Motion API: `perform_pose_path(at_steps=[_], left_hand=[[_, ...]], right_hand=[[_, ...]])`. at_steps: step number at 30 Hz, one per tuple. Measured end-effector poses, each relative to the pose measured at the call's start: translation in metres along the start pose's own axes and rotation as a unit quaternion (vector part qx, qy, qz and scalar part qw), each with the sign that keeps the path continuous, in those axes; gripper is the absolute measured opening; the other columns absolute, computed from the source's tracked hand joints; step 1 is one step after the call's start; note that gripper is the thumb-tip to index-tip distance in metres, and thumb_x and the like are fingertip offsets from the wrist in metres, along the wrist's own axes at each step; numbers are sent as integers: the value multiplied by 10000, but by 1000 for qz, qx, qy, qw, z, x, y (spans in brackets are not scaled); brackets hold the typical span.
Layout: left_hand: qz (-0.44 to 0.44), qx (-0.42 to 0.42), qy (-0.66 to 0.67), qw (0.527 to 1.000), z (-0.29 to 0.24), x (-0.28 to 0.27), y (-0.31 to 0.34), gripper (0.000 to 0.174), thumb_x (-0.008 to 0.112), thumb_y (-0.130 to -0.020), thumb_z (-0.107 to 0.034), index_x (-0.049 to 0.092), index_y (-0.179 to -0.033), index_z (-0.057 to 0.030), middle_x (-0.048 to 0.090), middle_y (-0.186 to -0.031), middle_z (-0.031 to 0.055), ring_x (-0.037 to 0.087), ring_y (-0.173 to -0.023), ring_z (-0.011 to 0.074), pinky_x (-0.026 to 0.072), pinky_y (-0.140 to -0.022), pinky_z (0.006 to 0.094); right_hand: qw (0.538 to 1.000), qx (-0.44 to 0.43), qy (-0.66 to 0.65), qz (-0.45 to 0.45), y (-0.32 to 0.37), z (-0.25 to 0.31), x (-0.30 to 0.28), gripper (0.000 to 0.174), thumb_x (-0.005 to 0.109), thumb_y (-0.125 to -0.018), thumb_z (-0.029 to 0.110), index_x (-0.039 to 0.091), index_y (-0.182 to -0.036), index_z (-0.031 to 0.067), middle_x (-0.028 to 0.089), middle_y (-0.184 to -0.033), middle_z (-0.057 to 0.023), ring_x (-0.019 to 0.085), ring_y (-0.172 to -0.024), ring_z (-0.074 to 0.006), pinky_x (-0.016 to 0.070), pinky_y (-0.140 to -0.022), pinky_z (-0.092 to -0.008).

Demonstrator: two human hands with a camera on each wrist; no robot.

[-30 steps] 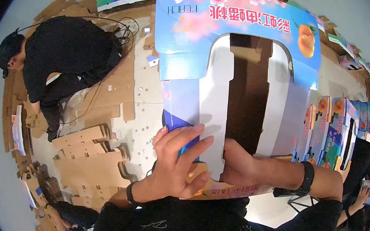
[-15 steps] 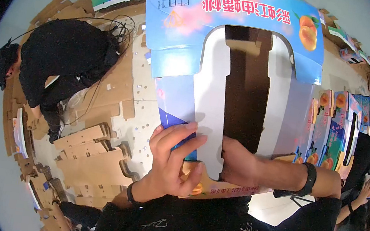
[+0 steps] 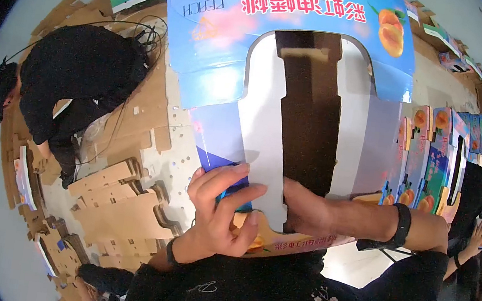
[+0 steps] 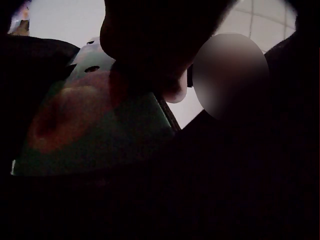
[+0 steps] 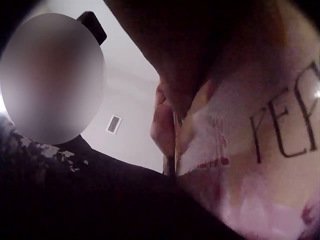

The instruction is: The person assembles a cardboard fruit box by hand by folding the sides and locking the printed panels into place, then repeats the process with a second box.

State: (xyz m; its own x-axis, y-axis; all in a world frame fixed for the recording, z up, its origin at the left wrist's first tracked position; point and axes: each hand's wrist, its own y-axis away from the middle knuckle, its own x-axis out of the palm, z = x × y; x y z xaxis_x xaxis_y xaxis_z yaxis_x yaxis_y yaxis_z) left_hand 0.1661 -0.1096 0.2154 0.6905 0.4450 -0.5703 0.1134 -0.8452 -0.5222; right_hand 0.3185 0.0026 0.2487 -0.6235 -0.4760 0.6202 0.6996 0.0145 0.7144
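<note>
A printed cardboard peach box (image 3: 218,44), blue and pink with a long opening along its top, is held in front of the person's body. The left hand (image 3: 218,211) grips its near left corner, fingers over the side and top panel, thumb by the orange near edge. The right hand (image 3: 306,211) reaches across the near wall at the opening, and its fingertips are hidden inside. In the dark left wrist view a peach-printed panel (image 4: 65,120) lies below the hand. The right wrist view has a lettered box panel (image 5: 280,125) beside the right hand (image 5: 165,65).
Several finished peach boxes (image 3: 438,158) stand in a row to the right. Flat brown cardboard sheets (image 3: 117,213) lie in stacks on the floor at left. A person in black (image 3: 81,68) bends over beyond them, near loose cables. Another person's hand (image 3: 478,235) shows at far right.
In the head view the far end of the peach box has shifted left and slightly up. Both hands have kept their places on it, moving slightly left with it.
</note>
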Motion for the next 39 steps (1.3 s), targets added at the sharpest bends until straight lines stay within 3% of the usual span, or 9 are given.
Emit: perform_pose_path(at_steps=[5,17,20,23,26,29,32,35,39], left_hand=[[-2,-7,4,1000,0,-3,3,397,649,-683,-140,711,-1070,-77,557,-1332,137,496,-1183,288,272,-1058,432],[3,-3,8,1000,3,-4,2,338,650,-686,-127,740,-1011,-111,562,-1318,114,510,-1161,276,274,-1060,412],[1,-3,6,1000,2,-1,6,333,651,-695,-127,746,-1014,-125,560,-1318,111,508,-1164,278,268,-1068,414],[-4,8,1,1000,1,3,10,329,652,-701,-129,752,-1015,-139,560,-1318,111,502,-1173,280,264,-1072,416],[2,1,-2,1000,-1,2,12,321,655,-706,-133,757,-1010,-147,562,-1314,111,498,-1176,279,263,-1075,418],[-1,4,-4,1000,1,3,13,310,657,-709,-136,761,-1002,-149,564,-1311,110,498,-1170,276,255,-1083,421],[0,7,0,1000,2,1,15,299,658,-710,-139,762,-991,-149,566,-1308,108,498,-1162,275,247,-1091,422],[0,2,3,1000,1,2,16,289,655,-712,-144,763,-980,-148,566,-1307,107,497,-1157,275,246,-1093,420],[0,0,0,1000,0,1,15,273,651,-720,-148,763,-969,-145,566,-1306,111,495,-1157,275,246,-1094,422]], right_hand=[[994,39,-87,53,-2,-4,-3,490,429,-1042,430,474,-1403,102,583,-1296,-73,590,-1162,-189,494,-1005,-352],[993,36,-105,34,-21,-18,-12,358,483,-1025,208,531,-1339,44,630,-1246,-85,632,-1120,-206,528,-977,-369],[991,74,-82,76,-19,-16,-23,532,530,-1031,422,406,-1462,137,506,-1426,-64,504,-1321,-206,446,-1088,-396],[993,95,-9,69,-13,-10,-23,524,539,-1023,443,440,-1435,135,513,-1420,-58,513,-1306,-206,453,-1070,-396],[994,65,-69,47,-17,-23,-27,343,584,-1001,259,568,-1298,88,643,-1230,-65,634,-1109,-172,545,-915,-334],[999,18,-17,33,-17,-21,-19,375,510,-1032,297,540,-1339,84,631,-1246,-65,618,-1133,-165,541,-925,-330],[999,35,1,-24,-14,-14,-3,419,421,-1053,329,507,-1379,80,613,-1264,-69,608,-1147,-167,526,-955,-325],[999,21,22,-11,-20,-23,-9,446,350,-1062,328,479,-1408,77,598,-1287,-74,603,-1157,-173,506,-991,-327],[999,22,27,-3,-19,-19,-7,447,357,-1067,312,452,-1432,72,571,-1328,-82,574,-1205,-183,473,-1044,-341]])
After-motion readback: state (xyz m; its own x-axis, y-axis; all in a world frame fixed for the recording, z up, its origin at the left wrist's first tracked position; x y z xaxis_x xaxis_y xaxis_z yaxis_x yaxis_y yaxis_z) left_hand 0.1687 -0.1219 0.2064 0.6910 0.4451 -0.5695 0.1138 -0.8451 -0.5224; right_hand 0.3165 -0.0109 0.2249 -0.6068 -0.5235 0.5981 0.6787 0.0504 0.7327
